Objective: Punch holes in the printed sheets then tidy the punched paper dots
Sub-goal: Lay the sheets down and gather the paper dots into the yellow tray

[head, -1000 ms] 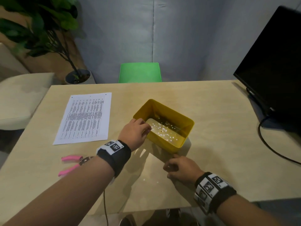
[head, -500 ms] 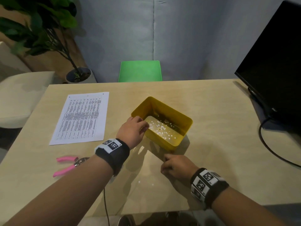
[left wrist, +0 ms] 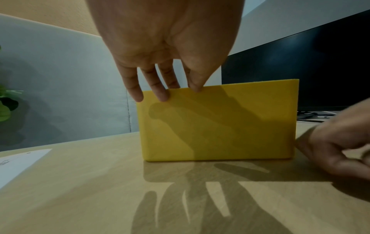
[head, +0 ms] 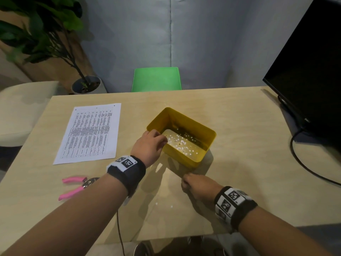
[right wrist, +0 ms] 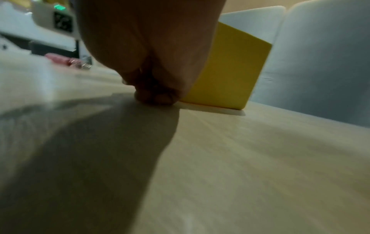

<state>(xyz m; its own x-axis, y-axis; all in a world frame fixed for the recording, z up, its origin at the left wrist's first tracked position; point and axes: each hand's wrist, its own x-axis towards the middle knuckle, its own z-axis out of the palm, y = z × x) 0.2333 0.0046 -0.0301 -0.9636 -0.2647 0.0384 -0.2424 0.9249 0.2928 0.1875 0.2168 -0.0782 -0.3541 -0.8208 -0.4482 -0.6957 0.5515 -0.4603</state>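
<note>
A yellow box (head: 184, 157) stands mid-table with several white paper dots (head: 181, 143) on its floor. My left hand (head: 160, 140) holds the box's near-left rim; in the left wrist view my left hand (left wrist: 168, 95) has its thumb on the edge and fingers against the yellow box (left wrist: 220, 126). My right hand (head: 185, 182) sits on the table just in front of the box, fingers bunched with the tips down; whether they pinch anything is hidden. Two loose dots (head: 171, 206) lie nearer me. The printed sheet (head: 88, 133) lies flat at the left. Pink-handled punch pliers (head: 73, 187) rest by my left forearm.
A black monitor (head: 310, 71) stands at the right edge, and its cable (head: 302, 163) loops over the table. A green chair (head: 156, 79) stands behind the far edge. A potted plant (head: 46, 34) and a pale seat are at the left.
My right hand has slid a little to the left along the table in front of the box. My left hand stays on the box rim.
</note>
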